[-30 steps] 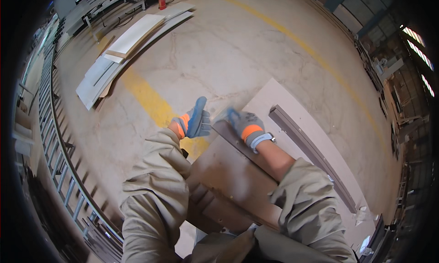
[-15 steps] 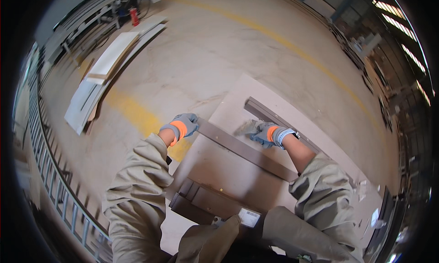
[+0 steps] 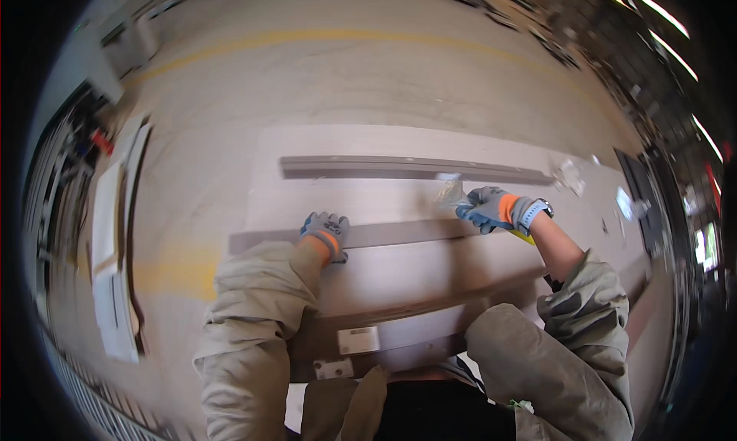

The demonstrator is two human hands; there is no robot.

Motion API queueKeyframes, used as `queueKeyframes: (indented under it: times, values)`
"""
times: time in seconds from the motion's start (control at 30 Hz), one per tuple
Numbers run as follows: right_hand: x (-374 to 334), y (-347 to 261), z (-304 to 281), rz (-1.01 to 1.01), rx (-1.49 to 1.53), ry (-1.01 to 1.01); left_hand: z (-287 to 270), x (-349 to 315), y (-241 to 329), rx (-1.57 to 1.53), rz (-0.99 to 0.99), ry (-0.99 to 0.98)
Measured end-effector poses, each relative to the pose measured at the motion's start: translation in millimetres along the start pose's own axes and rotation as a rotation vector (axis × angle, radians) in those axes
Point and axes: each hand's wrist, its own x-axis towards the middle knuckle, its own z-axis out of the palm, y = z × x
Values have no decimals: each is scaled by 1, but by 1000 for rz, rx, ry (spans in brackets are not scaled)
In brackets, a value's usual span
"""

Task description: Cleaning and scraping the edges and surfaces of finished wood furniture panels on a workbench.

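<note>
My left hand, in a grey glove with an orange cuff, lies over a flat brown bar, its fingers bent against it. My right hand, gloved alike, is closed round a clear plastic bag; the bag's contents are too blurred to make out. Under the right wrist shows a yellow object, mostly hidden. Beyond both hands a long brown rail lies along the pale panel. Close to my body is a brown piece with a white label and a small plate with holes.
Another clear bag rests near the far rail's right end. A white paper and a dark upright panel are at the right. Stacked boards lie on the floor at left, near a yellow floor line.
The view has swung, so the panel and bars now run nearly level. My left hand has moved from the bar's left end inward along it. The right hand still holds the bag.
</note>
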Motion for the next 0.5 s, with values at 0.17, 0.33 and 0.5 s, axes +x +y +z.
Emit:
queueKeyframes:
  times: [0.17,0.33,0.5]
  values:
    - [-81,92,-25,83,362,338,-20,32,41,138,86,-101]
    - [-139,180,-33,171,544,562,-34,68,83,138,150,-95]
    - [-145,234,-26,121,688,659,-25,98,143,129,192,140]
